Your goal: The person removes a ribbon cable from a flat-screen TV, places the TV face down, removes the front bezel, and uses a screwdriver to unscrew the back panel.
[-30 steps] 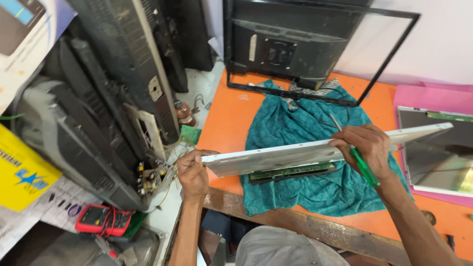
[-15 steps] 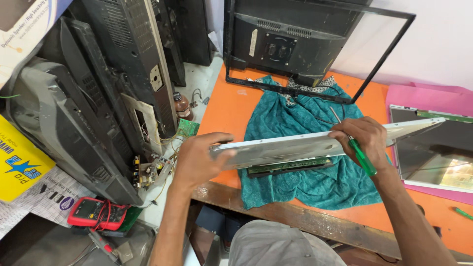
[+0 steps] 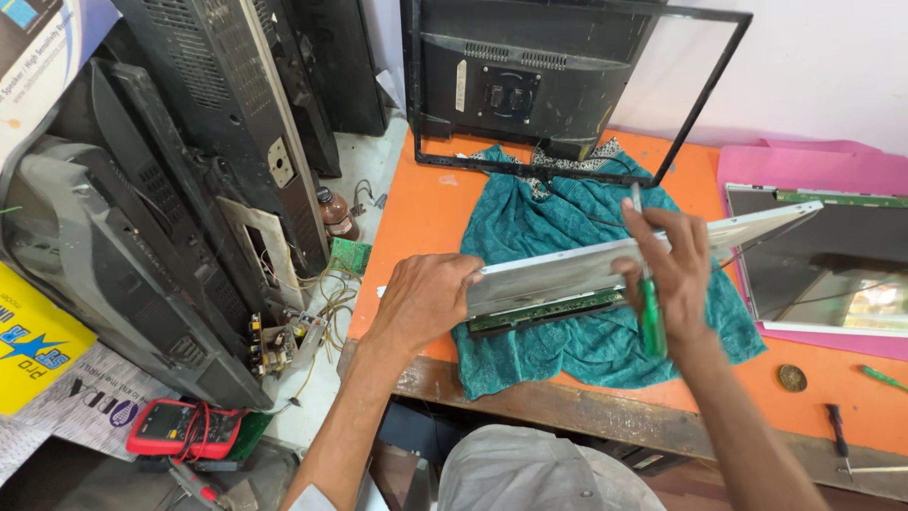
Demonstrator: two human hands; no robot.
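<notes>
Both hands tilt a flat panel above the bench.
The left hand (image 3: 426, 298) clasps the panel (image 3: 605, 265) end; the right hand (image 3: 667, 270) grips its edge, fingers closed around a green screwdriver (image 3: 651, 317), over teal cloth (image 3: 577, 341).

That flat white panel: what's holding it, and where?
Both hands: the left hand grips the white panel at its left end, the right hand mid-edge, also clasping a green screwdriver.

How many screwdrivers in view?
3: a green-handled screwdriver in the right hand, a green one at the table's right edge, and a black-handled one near the front edge. Others may be hidden.
</notes>
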